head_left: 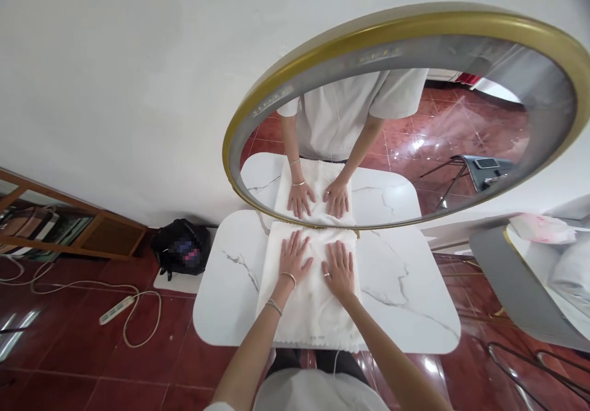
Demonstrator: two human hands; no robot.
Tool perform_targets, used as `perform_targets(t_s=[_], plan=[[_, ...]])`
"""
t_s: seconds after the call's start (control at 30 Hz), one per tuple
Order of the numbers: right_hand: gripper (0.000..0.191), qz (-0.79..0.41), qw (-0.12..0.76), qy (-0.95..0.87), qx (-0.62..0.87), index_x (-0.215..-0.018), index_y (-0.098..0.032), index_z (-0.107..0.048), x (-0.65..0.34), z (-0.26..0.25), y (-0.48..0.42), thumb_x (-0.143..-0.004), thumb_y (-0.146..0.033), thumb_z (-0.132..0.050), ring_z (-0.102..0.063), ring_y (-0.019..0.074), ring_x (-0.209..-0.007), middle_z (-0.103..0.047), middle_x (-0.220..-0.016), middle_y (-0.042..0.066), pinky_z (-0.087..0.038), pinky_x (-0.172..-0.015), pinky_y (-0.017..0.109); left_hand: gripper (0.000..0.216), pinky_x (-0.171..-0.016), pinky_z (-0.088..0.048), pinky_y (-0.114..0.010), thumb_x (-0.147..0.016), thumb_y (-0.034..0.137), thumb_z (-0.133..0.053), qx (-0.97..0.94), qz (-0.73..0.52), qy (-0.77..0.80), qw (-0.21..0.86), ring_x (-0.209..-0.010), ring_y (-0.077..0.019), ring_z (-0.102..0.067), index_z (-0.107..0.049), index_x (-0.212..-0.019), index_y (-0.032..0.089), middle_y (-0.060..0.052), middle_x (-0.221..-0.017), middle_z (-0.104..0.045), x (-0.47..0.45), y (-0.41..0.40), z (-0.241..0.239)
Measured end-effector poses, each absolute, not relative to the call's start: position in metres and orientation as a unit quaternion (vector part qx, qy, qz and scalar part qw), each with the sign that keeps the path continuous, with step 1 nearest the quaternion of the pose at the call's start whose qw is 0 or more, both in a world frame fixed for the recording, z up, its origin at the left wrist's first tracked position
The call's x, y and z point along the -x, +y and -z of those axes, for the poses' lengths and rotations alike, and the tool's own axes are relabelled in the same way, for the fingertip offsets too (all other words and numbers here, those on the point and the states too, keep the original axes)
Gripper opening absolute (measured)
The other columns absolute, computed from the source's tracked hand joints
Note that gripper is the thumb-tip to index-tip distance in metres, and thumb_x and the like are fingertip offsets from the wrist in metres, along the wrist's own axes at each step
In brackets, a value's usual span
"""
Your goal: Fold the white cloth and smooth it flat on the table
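Note:
A white towel with a scalloped edge lies flat on a white marble-patterned table. My left hand rests palm down on the far left part of the towel, its fingers spread; two thin bracelets circle that wrist. On the far right part, my right hand presses flat too, fingers a little apart, with a ring on one finger. Neither hand grips anything. Both hands and the towel show again in the mirror beyond.
A round gold-framed mirror hangs over the table's far edge. Left are a black bag, a power strip with its cable on the red tiles, and a wooden shelf. At right stands a grey chair with pale items on it.

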State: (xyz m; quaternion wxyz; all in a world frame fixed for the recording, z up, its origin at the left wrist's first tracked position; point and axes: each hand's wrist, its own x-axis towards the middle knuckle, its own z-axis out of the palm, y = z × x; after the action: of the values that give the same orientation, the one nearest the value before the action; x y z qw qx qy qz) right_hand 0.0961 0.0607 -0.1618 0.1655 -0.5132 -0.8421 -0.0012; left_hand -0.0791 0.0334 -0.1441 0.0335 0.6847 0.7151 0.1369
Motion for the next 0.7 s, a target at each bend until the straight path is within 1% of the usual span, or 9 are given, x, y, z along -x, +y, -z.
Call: perform_targets(t_s=[0.13, 0.27, 0.33, 0.43, 0.5, 0.57, 0.7], plan=[[0.061, -0.003, 0.158, -0.879, 0.451, -0.15, -0.018, -0.009, -0.066, 0.155, 0.059, -0.095, -0.029, -0.033, -0.011, 0.026, -0.143, -0.015, -0.155, 0.013, -0.018, -0.112, 0.051, 0.063, -0.114, -0.016, -0.049, -0.088, 0.046, -0.046, -0.658, -0.126, 0.741, 0.04, -0.143, -0.0269, -0.012, -0.027, -0.145, 0.027, -0.01, -0.156, -0.014, 0.114, 0.022, 0.147], [0.061, -0.02, 0.16, -0.899, 0.407, -0.149, -0.014, -0.013, -0.019, 0.15, 0.067, -0.093, -0.026, -0.035, -0.009, 0.0284, -0.143, -0.015, -0.155, 0.015, -0.021, -0.112, 0.049, 0.063, -0.115, -0.016, -0.047, -0.089, 0.047, -0.045, -0.615, -0.106, 0.78, 0.043, -0.143, -0.0263, -0.014, -0.028, -0.145, 0.025, -0.011, -0.156, -0.016, 0.157, 0.018, 0.146], [0.062, -0.031, 0.159, -0.9, 0.405, -0.148, -0.01, -0.017, 0.006, 0.15, 0.073, -0.092, -0.025, -0.037, -0.012, 0.0305, -0.142, -0.019, -0.153, 0.017, -0.022, -0.111, 0.049, 0.063, -0.115, -0.014, -0.047, -0.089, 0.048, -0.044, -0.606, -0.099, 0.788, 0.045, -0.143, -0.0257, -0.014, -0.028, -0.146, 0.024, -0.01, -0.155, -0.017, 0.176, 0.023, 0.144], [0.061, -0.056, 0.143, -0.893, 0.423, -0.147, -0.005, -0.021, 0.038, 0.15, 0.08, -0.091, -0.023, -0.036, -0.019, 0.0329, -0.139, -0.03, -0.148, 0.02, -0.022, -0.11, 0.052, 0.062, -0.115, -0.012, -0.047, -0.089, 0.047, -0.043, -0.606, -0.094, 0.789, 0.046, -0.143, -0.0252, -0.013, -0.029, -0.145, 0.024, -0.009, -0.156, -0.016, 0.202, 0.036, 0.141], [0.06, -0.081, 0.12, -0.89, 0.431, -0.146, -0.003, -0.023, 0.056, 0.149, 0.084, -0.091, -0.025, -0.035, -0.023, 0.0343, -0.137, -0.032, -0.147, 0.021, -0.02, -0.11, 0.055, 0.061, -0.116, -0.011, -0.047, -0.089, 0.047, -0.043, -0.613, -0.09, 0.783, 0.046, -0.144, -0.0248, -0.013, -0.03, -0.145, 0.025, -0.008, -0.156, -0.016, 0.22, 0.046, 0.14], [0.06, -0.106, 0.099, -0.893, 0.426, -0.145, -0.002, -0.024, 0.073, 0.147, 0.09, -0.093, -0.029, -0.035, -0.026, 0.0361, -0.136, -0.031, -0.146, 0.024, -0.019, -0.109, 0.057, 0.06, -0.116, -0.01, -0.047, -0.089, 0.047, -0.043, -0.621, -0.086, 0.778, 0.045, -0.143, -0.0244, -0.013, -0.031, -0.144, 0.025, -0.007, -0.156, -0.018, 0.24, 0.054, 0.14], [0.063, -0.131, 0.086, -0.907, 0.391, -0.144, 0.0, -0.026, 0.11, 0.145, 0.103, -0.093, -0.035, -0.037, -0.021, 0.0378, -0.137, -0.025, -0.148, 0.026, -0.015, -0.109, 0.06, 0.059, -0.116, -0.011, -0.046, -0.09, 0.047, -0.041, -0.622, -0.077, 0.779, 0.034, -0.143, -0.0242, -0.014, -0.032, -0.144, 0.024, -0.007, -0.156, -0.018, 0.276, 0.055, 0.137]])
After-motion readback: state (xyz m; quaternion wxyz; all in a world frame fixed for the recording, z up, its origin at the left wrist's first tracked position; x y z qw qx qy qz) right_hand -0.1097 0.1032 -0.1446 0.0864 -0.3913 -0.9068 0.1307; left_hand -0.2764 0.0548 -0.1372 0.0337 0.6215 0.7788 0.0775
